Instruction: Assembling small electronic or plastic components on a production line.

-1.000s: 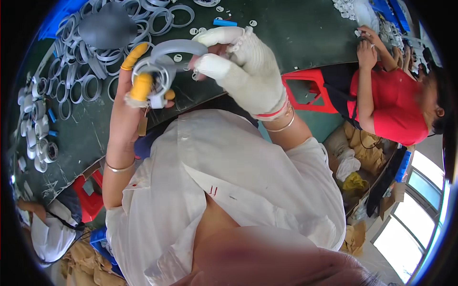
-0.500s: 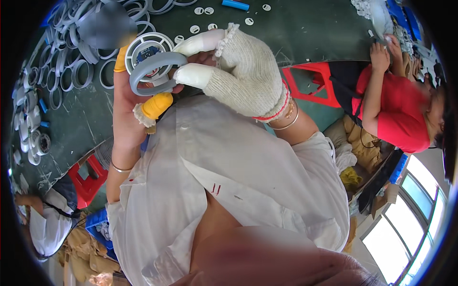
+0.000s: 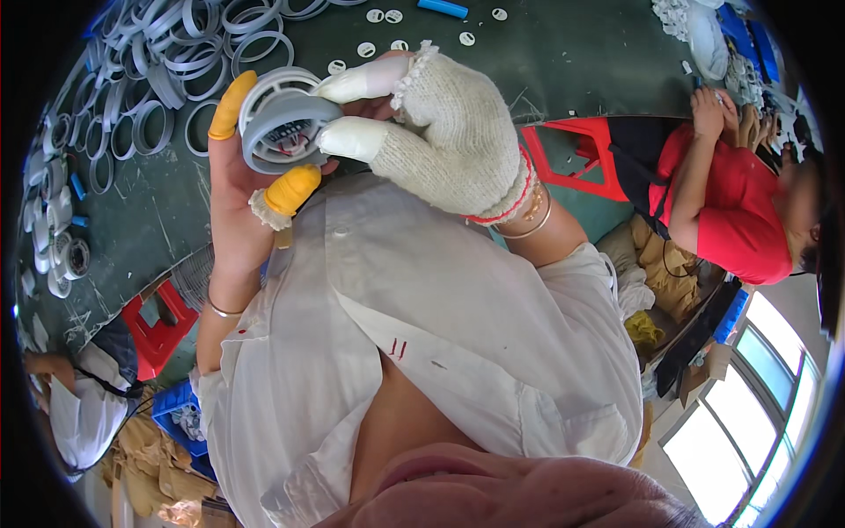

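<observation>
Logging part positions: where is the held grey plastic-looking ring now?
In the head view's upper left, the grey plastic-looking ring overlaps the white round housing, between the left hand and gloved right hand.

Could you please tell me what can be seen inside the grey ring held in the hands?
Through the grey ring, a dark electronic part with some red beside it shows within a white round housing. The ring's wall and the right hand's fingers hide other parts.

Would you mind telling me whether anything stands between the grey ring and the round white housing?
Nothing visible does: the right hand holds the grey ring over the front of the white housing, which the left hand holds. Whether they touch all round cannot be seen.
</observation>
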A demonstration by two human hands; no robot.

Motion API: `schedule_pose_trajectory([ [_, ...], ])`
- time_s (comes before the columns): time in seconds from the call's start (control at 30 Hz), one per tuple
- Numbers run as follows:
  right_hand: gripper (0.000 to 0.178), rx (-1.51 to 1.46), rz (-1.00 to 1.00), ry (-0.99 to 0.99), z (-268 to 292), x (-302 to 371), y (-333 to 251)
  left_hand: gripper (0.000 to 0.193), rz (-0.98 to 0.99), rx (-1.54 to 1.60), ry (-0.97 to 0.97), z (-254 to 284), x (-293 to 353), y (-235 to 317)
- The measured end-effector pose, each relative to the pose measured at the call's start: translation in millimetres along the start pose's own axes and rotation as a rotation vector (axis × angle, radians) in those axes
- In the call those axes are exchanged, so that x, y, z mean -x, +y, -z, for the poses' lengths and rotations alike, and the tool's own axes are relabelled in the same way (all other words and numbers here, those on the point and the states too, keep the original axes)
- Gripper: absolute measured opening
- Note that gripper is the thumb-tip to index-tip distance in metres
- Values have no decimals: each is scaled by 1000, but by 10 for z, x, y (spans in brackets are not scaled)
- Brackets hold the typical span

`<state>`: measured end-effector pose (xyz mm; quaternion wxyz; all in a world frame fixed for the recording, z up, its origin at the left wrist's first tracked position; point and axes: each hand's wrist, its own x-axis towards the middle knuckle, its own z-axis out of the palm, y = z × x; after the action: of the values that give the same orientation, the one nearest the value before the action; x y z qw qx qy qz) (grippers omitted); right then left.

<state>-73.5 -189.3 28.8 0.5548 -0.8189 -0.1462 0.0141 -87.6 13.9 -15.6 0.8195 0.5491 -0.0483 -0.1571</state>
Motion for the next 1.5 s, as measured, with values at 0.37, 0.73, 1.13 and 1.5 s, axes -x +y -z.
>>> schedule_pose_trajectory([
  [0.37,65,197,179,93,-161,-18,120,79,-142,-211,-80,1,2,-204],
  [0.73,23,-127,-7,-150,-34,36,-98,87,-36,-10,92,-10,24,-64],
  [1.13,26,-181,29,-15,-63,64,-21,95,1,-9,40,11,65,-41],
  [1.5,52,10,53,91,-97,9,94,83,-78,-18,-54,22,40,-165],
])
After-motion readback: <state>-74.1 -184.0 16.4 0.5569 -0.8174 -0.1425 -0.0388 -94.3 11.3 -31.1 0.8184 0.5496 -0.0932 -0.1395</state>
